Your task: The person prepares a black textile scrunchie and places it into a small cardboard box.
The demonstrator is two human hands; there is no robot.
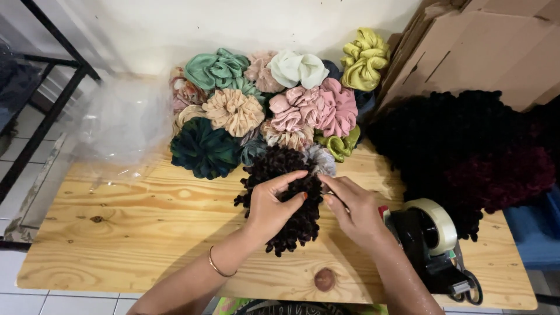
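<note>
A dark brown ruffled scrunchie (pixel 279 169) lies on the wooden table (pixel 146 233) near its middle. My left hand (pixel 273 205) rests on top of it, fingers curled over its right side. My right hand (pixel 353 207) pinches the scrunchie's right edge from the other side. Behind it a heap of scrunchies is piled against the wall: a dark green one (pixel 204 149), a beige one (pixel 233 112), a pink one (pixel 318 108), a mint one (pixel 216 70), a white one (pixel 297 68) and a yellow-green one (pixel 364 58).
A black tape dispenser (pixel 434 242) with a roll of tape stands at the table's right front. A pile of black and maroon scrunchies (pixel 466 146) fills the right side. Clear plastic bag (pixel 122 122) lies at the left back. Cardboard boxes (pixel 484 46) lean at the back right.
</note>
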